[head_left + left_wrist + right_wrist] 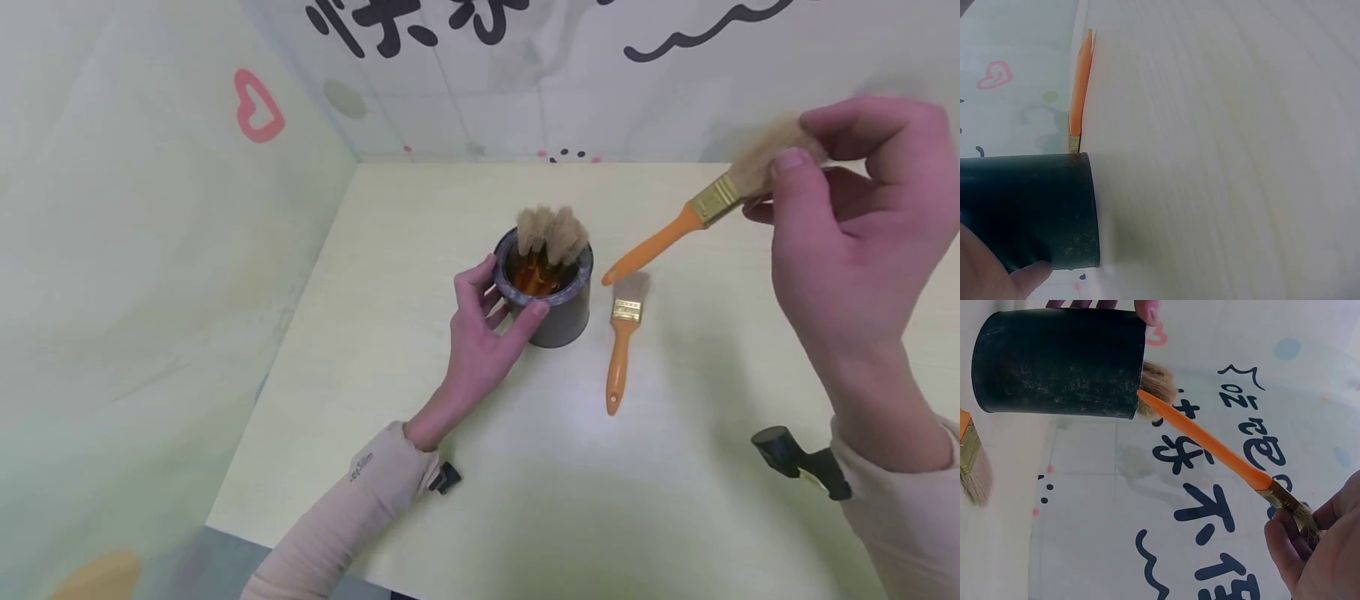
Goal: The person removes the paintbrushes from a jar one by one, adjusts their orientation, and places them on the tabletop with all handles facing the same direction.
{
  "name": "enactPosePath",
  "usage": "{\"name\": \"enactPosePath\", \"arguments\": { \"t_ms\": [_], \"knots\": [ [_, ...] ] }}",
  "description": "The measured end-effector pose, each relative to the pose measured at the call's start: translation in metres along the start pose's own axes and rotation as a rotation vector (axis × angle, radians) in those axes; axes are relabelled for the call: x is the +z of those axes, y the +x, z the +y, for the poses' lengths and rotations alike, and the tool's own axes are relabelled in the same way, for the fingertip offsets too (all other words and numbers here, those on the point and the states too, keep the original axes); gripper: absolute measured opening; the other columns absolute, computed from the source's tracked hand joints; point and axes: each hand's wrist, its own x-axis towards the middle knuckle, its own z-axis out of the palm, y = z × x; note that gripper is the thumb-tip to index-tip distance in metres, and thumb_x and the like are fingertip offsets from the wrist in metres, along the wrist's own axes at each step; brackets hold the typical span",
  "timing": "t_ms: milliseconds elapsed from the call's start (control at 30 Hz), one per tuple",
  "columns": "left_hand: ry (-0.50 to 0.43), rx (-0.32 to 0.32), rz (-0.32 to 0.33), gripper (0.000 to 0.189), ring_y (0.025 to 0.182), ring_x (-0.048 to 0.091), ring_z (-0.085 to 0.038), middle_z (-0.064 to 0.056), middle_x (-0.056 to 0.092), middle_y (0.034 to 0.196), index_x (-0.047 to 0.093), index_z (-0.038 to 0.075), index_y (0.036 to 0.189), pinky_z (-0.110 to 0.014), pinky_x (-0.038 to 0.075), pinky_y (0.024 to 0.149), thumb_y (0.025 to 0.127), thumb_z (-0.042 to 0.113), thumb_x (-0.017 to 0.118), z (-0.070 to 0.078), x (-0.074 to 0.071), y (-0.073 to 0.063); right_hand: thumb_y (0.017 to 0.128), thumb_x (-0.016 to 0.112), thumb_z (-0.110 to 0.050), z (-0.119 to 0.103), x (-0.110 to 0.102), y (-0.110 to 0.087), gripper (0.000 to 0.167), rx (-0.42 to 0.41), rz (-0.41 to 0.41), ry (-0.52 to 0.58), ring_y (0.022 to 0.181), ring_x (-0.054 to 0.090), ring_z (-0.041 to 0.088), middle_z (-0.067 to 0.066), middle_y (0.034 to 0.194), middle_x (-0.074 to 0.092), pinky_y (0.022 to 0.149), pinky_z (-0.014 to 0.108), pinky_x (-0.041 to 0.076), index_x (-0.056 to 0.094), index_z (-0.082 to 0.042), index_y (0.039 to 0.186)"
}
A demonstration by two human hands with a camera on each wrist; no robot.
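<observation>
Our left hand [482,332] curls its fingers round the dark can [561,327], upright on the desk [408,221] with standing brushes [551,233] inside, bristles up. Just right of it lies a loose brush [618,360]. Farthest right, our right hand [862,200] pinches a raised brush [662,243] by its bristles, handle slanting down toward the can.

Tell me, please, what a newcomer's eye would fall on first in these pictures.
Probably the raised brush with its orange handle, held by its bristles in the right hand. Next comes the dark can near the head view's centre, gripped by the left hand, with clustered brushes bristles-up inside it. Another orange-handled brush lies on the table, right of the can.
</observation>
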Motion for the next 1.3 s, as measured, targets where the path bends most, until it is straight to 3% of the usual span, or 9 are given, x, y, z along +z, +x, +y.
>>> {"name": "enactPosePath", "arguments": {
  "t_ms": [133, 333, 467, 633, 700, 867, 933, 1167, 1300],
  "knots": [
    [0.0, -0.005, 0.002, 0.085, 0.137, 0.053, -0.029, -0.012, 0.045, 0.151, 0.029, 0.005, 0.147, -0.044, 0.05, 0.108, 0.092, 0.053, 0.072, -0.001, 0.0, -0.001, 0.09, 0.054, 0.009, 0.003, -0.007, -0.002, 0.018, 0.056, 0.009, -0.064, 0.06, 0.069, 0.015, 0.016, 0.091, 0.062, 0.06, 0.023, 0.06, 0.067, 0.004, 0.1],
    [0.0, 0.004, 0.007, 0.083, 0.137, 0.053, -0.03, -0.013, 0.045, 0.152, 0.029, 0.005, 0.148, -0.044, 0.05, 0.108, 0.093, 0.048, 0.073, -0.001, 0.001, -0.001, 0.095, 0.046, 0.005, 0.01, -0.014, -0.008, 0.029, 0.137, -0.063, -0.31, 0.061, 0.067, 0.008, 0.003, 0.097, 0.062, 0.059, 0.018, 0.059, 0.07, -0.003, 0.109],
    [0.002, 0.012, 0.008, 0.082, 0.136, 0.053, -0.031, -0.014, 0.045, 0.152, 0.029, 0.005, 0.148, -0.045, 0.051, 0.107, 0.093, 0.048, 0.072, -0.001, 0.001, -0.001, 0.096, 0.045, 0.003, 0.018, -0.015, -0.013, 0.028, 0.16, -0.115, -0.416, 0.063, 0.064, 0.002, -0.005, 0.093, 0.062, 0.056, 0.012, 0.054, 0.068, 0.004, 0.112],
    [0.01, 0.02, 0.015, 0.086, 0.137, 0.053, -0.03, -0.012, 0.044, 0.153, 0.03, 0.005, 0.148, -0.045, 0.051, 0.107, 0.092, 0.055, 0.071, -0.001, 0.0, -0.001, 0.097, 0.047, 0.001, 0.035, -0.018, -0.025, 0.027, 0.014, -0.208, -0.594, 0.072, 0.056, -0.011, -0.019, 0.091, 0.057, 0.06, 0.005, 0.045, 0.07, 0.007, 0.11],
    [0.015, 0.018, 0.016, 0.087, 0.137, 0.053, -0.03, -0.011, 0.043, 0.154, 0.03, 0.005, 0.148, -0.045, 0.05, 0.107, 0.092, 0.058, 0.07, -0.001, 0.0, -0.001, 0.096, 0.048, 0.001, 0.043, -0.019, -0.03, 0.027, -0.033, -0.25, -0.661, 0.076, 0.052, -0.012, -0.011, 0.089, 0.061, 0.064, 0.004, 0.04, 0.071, 0.004, 0.109],
    [0.03, 0.002, 0.013, 0.089, 0.138, 0.052, -0.03, -0.012, 0.042, 0.156, 0.032, 0.004, 0.146, -0.045, 0.05, 0.108, 0.09, 0.062, 0.069, 0.0, 0.001, -0.002, 0.097, 0.047, 0.002, 0.061, -0.023, -0.04, 0.025, -0.004, -0.366, -0.728, 0.077, 0.058, 0.018, 0.021, 0.09, 0.065, 0.068, 0.02, 0.038, 0.068, 0.005, 0.11],
    [0.034, -0.001, 0.013, 0.089, 0.138, 0.052, -0.03, -0.011, 0.041, 0.157, 0.032, 0.005, 0.146, -0.045, 0.05, 0.108, 0.09, 0.063, 0.068, 0.0, 0.001, -0.002, 0.098, 0.046, 0.003, 0.067, -0.025, -0.043, 0.024, 0.017, -0.398, -0.738, 0.076, 0.057, 0.028, 0.022, 0.088, 0.064, 0.068, 0.027, 0.037, 0.066, 0.006, 0.111],
    [0.025, -0.002, 0.008, 0.084, 0.139, 0.051, -0.03, -0.009, 0.043, 0.156, 0.031, 0.007, 0.147, -0.046, 0.05, 0.108, 0.092, 0.057, 0.069, -0.001, 0.001, -0.004, 0.096, 0.045, 0.004, 0.087, -0.029, -0.048, 0.026, 0.068, -0.469, -0.793, 0.067, 0.043, 0.025, 0.018, 0.072, 0.057, 0.06, 0.034, 0.032, 0.066, 0.004, 0.111],
    [0.033, -0.009, 0.006, 0.079, 0.139, 0.051, -0.031, -0.008, 0.043, 0.155, 0.03, 0.008, 0.147, -0.047, 0.05, 0.107, 0.094, 0.05, 0.07, 0.0, 0.0, -0.005, 0.096, 0.044, 0.002, 0.102, -0.03, -0.049, 0.026, 0.159, -0.542, -0.818, 0.067, 0.046, 0.03, 0.02, 0.072, 0.057, 0.06, 0.038, 0.036, 0.064, 0.005, 0.112]
  ]
}}
